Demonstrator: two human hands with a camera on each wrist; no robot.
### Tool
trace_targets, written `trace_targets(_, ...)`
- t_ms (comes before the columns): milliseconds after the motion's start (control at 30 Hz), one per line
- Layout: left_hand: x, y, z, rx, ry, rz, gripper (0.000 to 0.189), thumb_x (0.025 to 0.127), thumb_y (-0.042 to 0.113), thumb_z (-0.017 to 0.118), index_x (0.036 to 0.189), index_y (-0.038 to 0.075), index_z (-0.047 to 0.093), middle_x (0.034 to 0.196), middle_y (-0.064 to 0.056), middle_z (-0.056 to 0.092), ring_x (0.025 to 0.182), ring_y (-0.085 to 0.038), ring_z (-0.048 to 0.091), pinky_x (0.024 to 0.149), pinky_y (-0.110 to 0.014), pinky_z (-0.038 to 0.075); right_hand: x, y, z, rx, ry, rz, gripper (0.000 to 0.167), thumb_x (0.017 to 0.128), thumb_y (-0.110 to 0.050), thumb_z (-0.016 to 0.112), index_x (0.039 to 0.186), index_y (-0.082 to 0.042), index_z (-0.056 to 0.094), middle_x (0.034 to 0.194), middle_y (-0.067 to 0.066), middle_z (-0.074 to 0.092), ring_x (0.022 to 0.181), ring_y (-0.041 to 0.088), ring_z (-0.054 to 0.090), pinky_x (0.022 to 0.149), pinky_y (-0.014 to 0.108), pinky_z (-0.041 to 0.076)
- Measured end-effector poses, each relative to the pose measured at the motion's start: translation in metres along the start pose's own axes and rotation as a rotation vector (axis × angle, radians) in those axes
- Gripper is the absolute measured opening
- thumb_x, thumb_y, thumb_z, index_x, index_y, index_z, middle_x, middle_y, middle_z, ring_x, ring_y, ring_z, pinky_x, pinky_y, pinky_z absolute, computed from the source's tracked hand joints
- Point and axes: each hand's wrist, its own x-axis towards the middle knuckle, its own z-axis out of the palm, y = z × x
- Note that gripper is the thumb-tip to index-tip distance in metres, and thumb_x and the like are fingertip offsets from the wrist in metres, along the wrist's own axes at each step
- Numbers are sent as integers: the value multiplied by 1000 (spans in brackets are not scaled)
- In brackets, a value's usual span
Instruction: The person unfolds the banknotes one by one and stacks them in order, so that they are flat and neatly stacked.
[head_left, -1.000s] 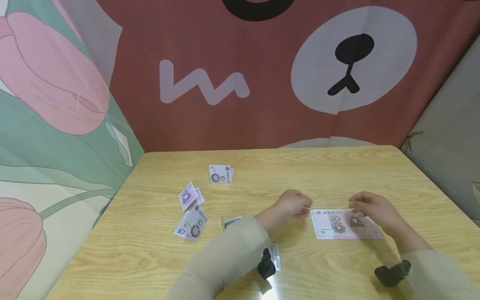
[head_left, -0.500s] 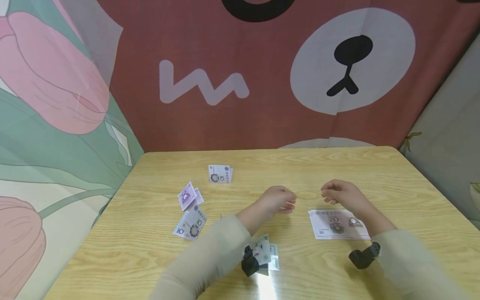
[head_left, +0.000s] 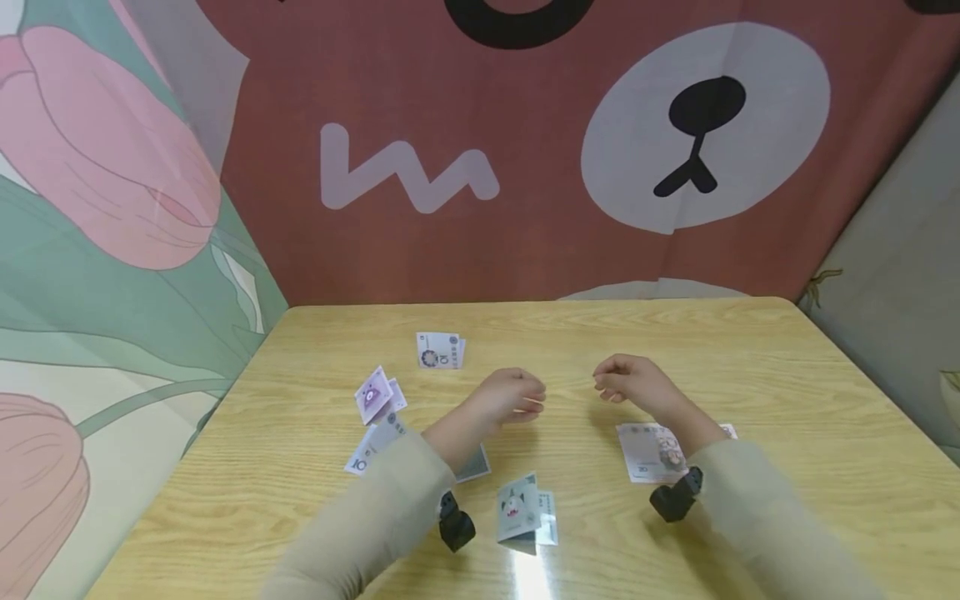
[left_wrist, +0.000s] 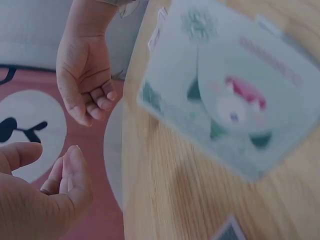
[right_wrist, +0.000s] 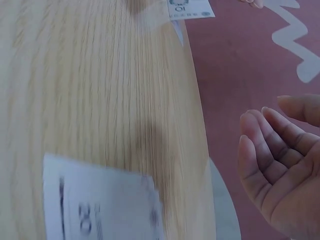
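Note:
My left hand point(head_left: 510, 396) hovers over the middle of the table, fingers loosely bent and holding nothing. To its right, my right hand point(head_left: 630, 385) is also without anything in it. A gap separates its thumb from the fingers in the right wrist view. A flat pinkish play banknote marked 20 point(head_left: 645, 454) lies beneath the right forearm, which covers part of it. Nearer the front, a folded green play banknote point(head_left: 517, 508) stands like a tent. That green note fills much of the left wrist view. Part of another bluish note point(head_left: 475, 467) peeks out behind the left sleeve.
At the back left stands a folded note marked 10 point(head_left: 438, 350). Left of it are a folded purple note point(head_left: 372, 396) and another 10 note point(head_left: 366, 450), partly behind the left sleeve. The wooden table point(head_left: 787, 375) ends at a red cartoon curtain point(head_left: 525, 250).
Both hands have left the 20 note, which now lies flat and released. They have moved left, and the green folded note has come into view between the forearms.

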Motion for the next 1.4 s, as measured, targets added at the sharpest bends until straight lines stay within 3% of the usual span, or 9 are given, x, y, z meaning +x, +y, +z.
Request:
trace_targets(367,-16,2,-41,3,39,-7,23,86,9,47,102,-8,49,102,-21,52,92,-33,53,75,-29,48,22,-12,24,30,-53,-15,29,87,-13,48,104,9,49,89,17,56,77,24,56,72,41,47)
trace_targets(600,-25,2,-62,3,93,-11,23,87,9,44,103,-7,48,101,-20,52,87,-28,54,76,-30,48,33,-22,40,61,-80,-37,27,87,-14,48,102,8,50,87,13,58,76,22,57,69,35,48)
trace_targets(767,-32,-1,-78,6,110,-15,26,87,9,45,106,-9,46,104,-22,50,93,-32,52,82,-33,45,36,-29,49,84,-94,-37,27,87,-13,47,103,9,50,88,15,58,76,21,57,69,35,48)
trace_targets(1000,-45,-8,-100,-1,135,3,26,87,10,45,105,-9,45,100,-18,50,88,-27,54,80,-31,46,39,-42,55,131,-117,-44,26,88,-15,47,102,7,50,88,15,56,78,25,56,71,36,48)
trace_targets(1233,-57,-13,-119,5,133,0,31,88,11,43,109,-11,42,107,-22,47,88,-22,53,84,-33,43,39,-55,67,184,-147,-41,26,87,-12,48,101,9,49,84,12,57,77,24,57,69,33,48)
trace_targets(1400,-64,-17,-131,44,140,-4,33,88,13,43,110,-11,41,108,-20,47,95,-28,51,85,-33,43,40,-63,78,201,-181,-52,24,86,-10,47,100,9,49,82,10,57,78,26,57,69,33,48)
